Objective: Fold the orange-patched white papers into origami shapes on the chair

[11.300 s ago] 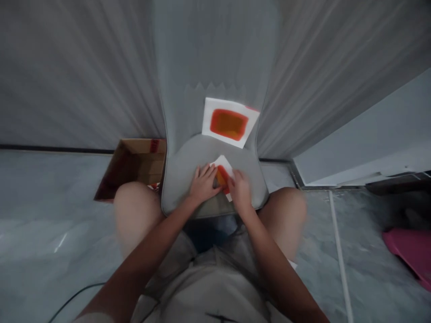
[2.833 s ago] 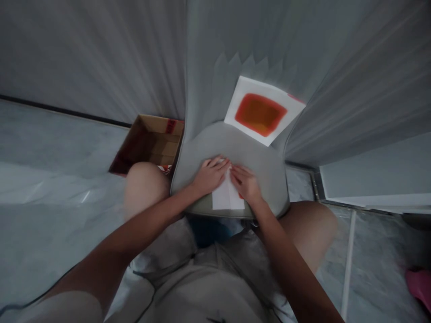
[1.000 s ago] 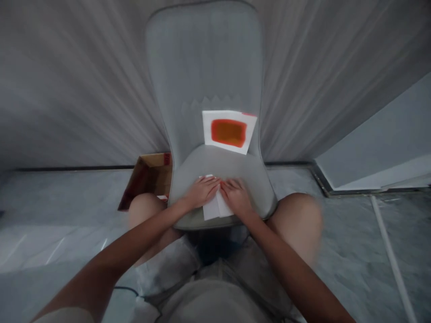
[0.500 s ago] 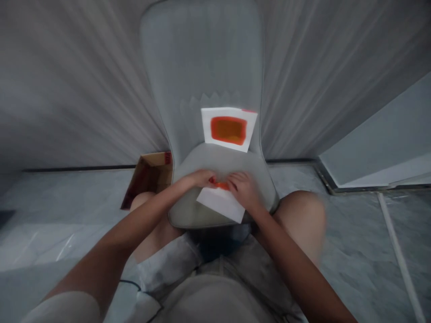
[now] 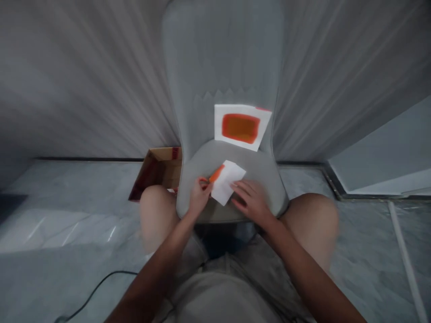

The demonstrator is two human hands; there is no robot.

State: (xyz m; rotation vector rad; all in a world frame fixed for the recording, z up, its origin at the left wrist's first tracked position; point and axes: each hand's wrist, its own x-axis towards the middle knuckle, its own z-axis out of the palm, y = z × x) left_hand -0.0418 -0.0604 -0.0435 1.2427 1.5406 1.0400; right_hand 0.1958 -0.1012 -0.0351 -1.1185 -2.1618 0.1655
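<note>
A small white paper [image 5: 227,183] with an orange strip along its upper left edge lies tilted over the chair seat. My left hand [image 5: 201,194] is closed at the paper's left corner, thumb and fingers pinched at the end of the orange strip. Something small and reddish shows at those fingertips, too blurred to name. My right hand [image 5: 251,199] has its fingers stretched out and apart, with the tips touching the paper's right edge. Behind it, a larger white sheet [image 5: 218,123] with an orange-brown rectangle leans against the chair back.
The grey chair [image 5: 222,54] stands between my knees, with its back against a grey curtain-like wall [image 5: 101,80]. An open cardboard box [image 5: 158,154] sits on the floor left of the chair. A dark cable [image 5: 97,287] runs over the marbled floor at lower left.
The small paper has turned counterclockwise, its orange edge now facing upper left. My left hand has moved down toward me; my right hand has shifted to the paper's right side. The view has swung slightly left.
</note>
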